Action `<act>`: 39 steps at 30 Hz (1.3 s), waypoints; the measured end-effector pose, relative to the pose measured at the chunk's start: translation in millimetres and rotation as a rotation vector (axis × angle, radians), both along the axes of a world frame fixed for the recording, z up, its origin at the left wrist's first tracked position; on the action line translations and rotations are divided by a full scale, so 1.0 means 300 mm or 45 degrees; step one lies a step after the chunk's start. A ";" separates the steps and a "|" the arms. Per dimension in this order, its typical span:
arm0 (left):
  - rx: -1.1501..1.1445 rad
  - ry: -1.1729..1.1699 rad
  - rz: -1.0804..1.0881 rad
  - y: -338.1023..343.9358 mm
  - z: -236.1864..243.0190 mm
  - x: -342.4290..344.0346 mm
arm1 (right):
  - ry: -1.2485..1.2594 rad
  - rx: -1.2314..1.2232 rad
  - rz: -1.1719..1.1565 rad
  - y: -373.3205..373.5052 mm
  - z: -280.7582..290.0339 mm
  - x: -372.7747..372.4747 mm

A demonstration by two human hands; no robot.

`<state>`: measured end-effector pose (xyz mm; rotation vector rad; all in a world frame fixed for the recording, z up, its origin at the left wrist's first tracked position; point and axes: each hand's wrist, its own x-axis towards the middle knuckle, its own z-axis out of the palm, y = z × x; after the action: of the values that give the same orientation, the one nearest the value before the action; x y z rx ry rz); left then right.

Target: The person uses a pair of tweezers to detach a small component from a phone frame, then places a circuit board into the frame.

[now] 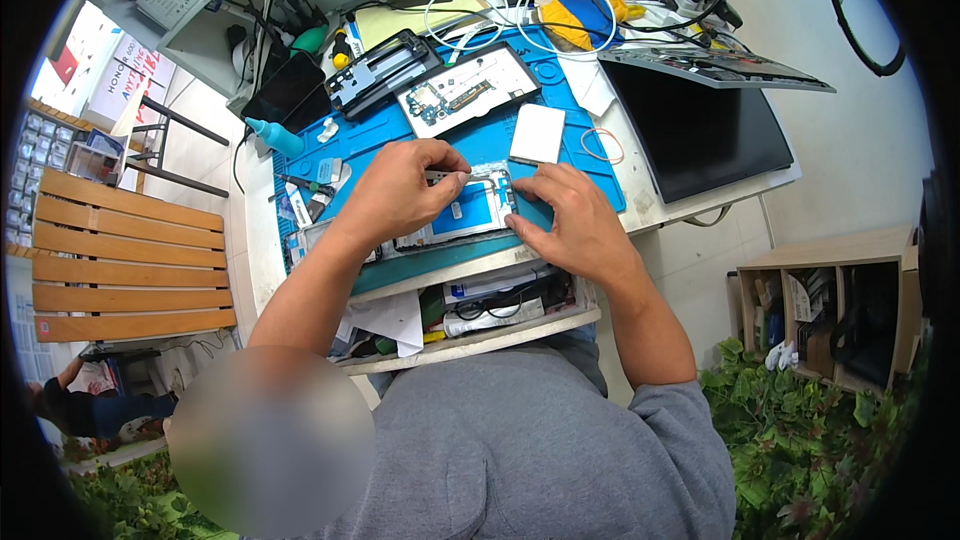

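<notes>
An opened phone frame [465, 212] with a blue inner panel lies near the blue mat's front edge. My left hand [410, 185] is over its upper left part, thumb and forefinger pinched on a small piece I cannot make out. My right hand [565, 220] grips the frame's right end between thumb and fingers. Behind them sit a disassembled device with a circuit board [468, 92], a black casing [385, 70] and a white rectangular piece [537, 134]. A light-blue bottle [275, 137] stands at the mat's left.
An open laptop [700, 140] occupies the bench's right, cables [480, 15] its back. Below is an open drawer [470, 315] of papers and tools. A wooden bench [130, 268] stands left, a shelf cabinet [830, 320] right. Another person [95, 405] is at far left.
</notes>
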<state>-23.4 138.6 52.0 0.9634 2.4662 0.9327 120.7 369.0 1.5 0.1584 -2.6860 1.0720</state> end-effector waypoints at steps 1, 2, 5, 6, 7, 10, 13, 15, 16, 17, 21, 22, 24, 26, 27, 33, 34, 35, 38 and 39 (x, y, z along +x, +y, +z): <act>-0.010 -0.025 0.013 0.001 0.002 0.001 | -0.002 0.000 0.001 0.001 -0.001 0.000; -0.009 -0.025 0.012 0.002 0.001 0.001 | -0.003 0.000 0.001 0.002 -0.001 0.000; -0.030 -0.037 0.009 -0.001 0.001 0.005 | -0.021 -0.007 0.002 0.000 -0.001 0.002; 0.016 -0.091 0.002 -0.005 0.000 0.009 | -0.021 -0.008 0.004 -0.001 -0.001 0.001; 0.063 -0.147 -0.007 -0.008 -0.002 0.013 | -0.008 -0.004 0.008 0.000 -0.001 0.001; 0.095 -0.130 -0.045 -0.013 -0.003 0.032 | 0.021 -0.002 0.025 0.006 -0.006 0.002; 0.196 -0.173 -0.078 -0.034 -0.027 0.061 | 0.075 -0.001 0.049 0.015 -0.012 0.006; 0.226 -0.117 -0.089 -0.054 -0.057 0.078 | 0.111 -0.001 0.065 0.016 -0.014 0.006; 0.258 -0.061 -0.107 -0.060 -0.071 0.086 | 0.105 0.003 0.070 0.018 -0.013 0.006; 0.258 -0.063 -0.108 -0.064 -0.080 0.096 | 0.098 0.007 0.074 0.019 -0.013 0.006; 0.348 0.122 -0.197 -0.074 -0.115 0.128 | 0.122 0.005 0.076 0.021 -0.015 0.007; 0.380 0.172 -0.233 -0.071 -0.118 0.134 | 0.112 0.002 0.081 0.024 -0.015 0.007; 0.373 0.183 -0.226 -0.058 -0.111 0.150 | 0.100 0.000 0.085 0.025 -0.016 0.010; 0.364 0.196 -0.220 -0.054 -0.109 0.152 | 0.100 -0.014 0.072 0.023 -0.016 0.013; 0.353 0.215 -0.233 -0.055 -0.113 0.148 | 0.100 -0.014 0.070 0.022 -0.018 0.013; 0.356 0.252 -0.256 -0.056 -0.116 0.142 | 0.106 -0.010 0.065 0.023 -0.022 0.015; 0.368 0.243 -0.242 -0.057 -0.117 0.143 | 0.098 -0.003 0.062 0.022 -0.022 0.016; 0.368 0.242 -0.242 -0.058 -0.118 0.142 | 0.090 0.004 0.059 0.022 -0.021 0.016; 0.335 0.193 -0.208 -0.060 -0.123 0.139 | 0.095 0.002 0.057 0.021 -0.021 0.016; 0.342 0.194 -0.210 -0.061 -0.127 0.138 | 0.095 0.001 0.057 0.021 -0.021 0.016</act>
<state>18.0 120.4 13.9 1.3504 2.3753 1.1934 125.5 375.3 -4.8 0.2545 -2.6287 1.0561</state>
